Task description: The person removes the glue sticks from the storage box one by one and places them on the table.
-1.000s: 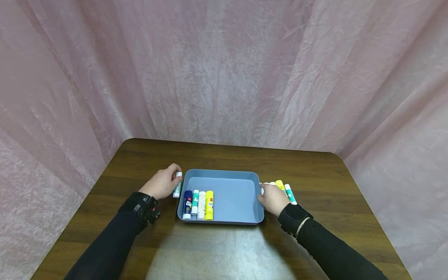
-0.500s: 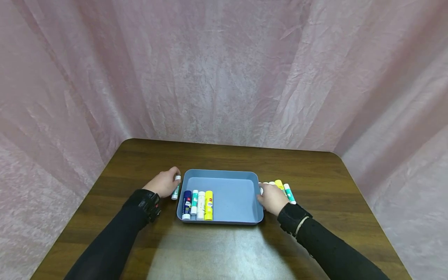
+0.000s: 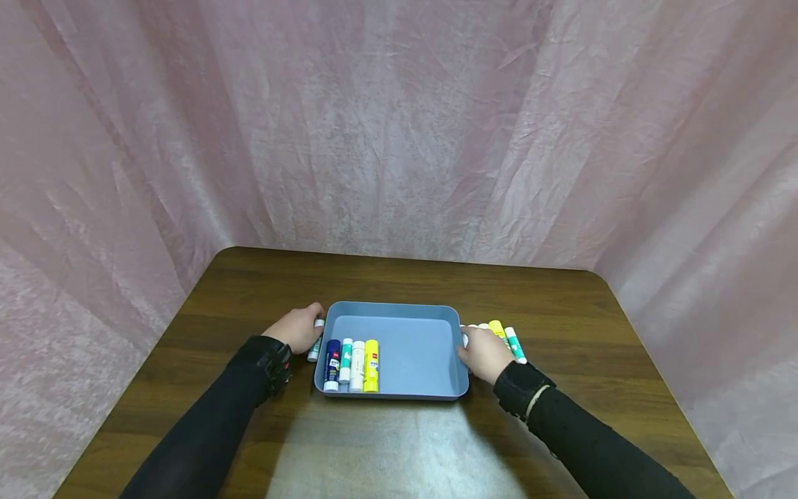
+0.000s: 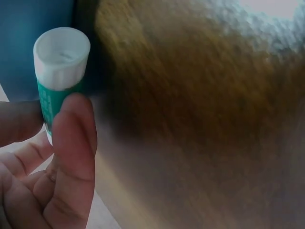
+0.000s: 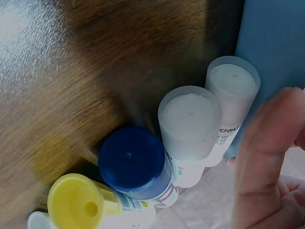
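My left hand (image 3: 299, 329) is just outside the left end of the blue tray (image 3: 411, 395). Its thumb and fingers pinch a green and white glue stick (image 4: 62, 62), whose white end points at the wrist camera. Inside the tray, on the left, lie a dark blue glue stick (image 3: 332, 364), a green one (image 3: 346, 360), a white one (image 3: 357, 366) and a yellow one (image 3: 371, 366). At the tray's right rim rests my right hand (image 3: 485, 353), fingers bent. A white end shows by its fingertips; whether they grip it or the rim is hidden.
Right of the tray, several glue sticks lie side by side: white (image 5: 233, 81), another white (image 5: 190, 124), dark blue (image 5: 133, 162), yellow (image 5: 78, 200) and green (image 3: 515, 344). The wooden table (image 3: 374, 450) has a pink curtain (image 3: 399, 138) behind it.
My left hand has moved slightly down and toward me beside the tray's left end, carrying the green glue stick. My right hand has stayed at the right rim.
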Motion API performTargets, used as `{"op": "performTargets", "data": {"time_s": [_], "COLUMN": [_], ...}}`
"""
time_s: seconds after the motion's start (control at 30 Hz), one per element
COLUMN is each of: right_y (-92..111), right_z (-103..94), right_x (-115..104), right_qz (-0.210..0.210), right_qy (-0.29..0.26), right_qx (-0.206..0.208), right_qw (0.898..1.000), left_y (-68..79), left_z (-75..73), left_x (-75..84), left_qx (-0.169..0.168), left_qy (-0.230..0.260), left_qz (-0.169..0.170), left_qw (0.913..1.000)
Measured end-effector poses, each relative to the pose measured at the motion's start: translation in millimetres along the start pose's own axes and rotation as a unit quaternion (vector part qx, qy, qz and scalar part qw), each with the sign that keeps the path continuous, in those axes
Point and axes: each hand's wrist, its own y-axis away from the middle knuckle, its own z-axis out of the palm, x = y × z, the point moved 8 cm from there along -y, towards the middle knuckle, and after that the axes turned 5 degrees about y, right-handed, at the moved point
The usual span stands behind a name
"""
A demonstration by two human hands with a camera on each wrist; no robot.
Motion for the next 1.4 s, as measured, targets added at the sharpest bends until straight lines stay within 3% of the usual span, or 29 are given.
{"op": "performTargets", "data": {"time_s": [0.53,1.4], "right_y": [0.1,-0.6], "right_z": [1.0,-0.5], "right_x": [-0.5,0.9], "right_qz": [0.002,0.005], "right_qy": [-0.002,-0.009], "right_qx": [-0.004,0.001], "right_qw": [1.000,1.000], "left_y": [-5.2,-2.9], "left_z": [7.8,6.1], "left_x": [-4.9,-2.8], "left_qx": [-0.001,0.005], "left_qy": [-0.002,-0.001], "left_qz": [0.001,0.007], "left_qw": [1.0000,1.0000]}}
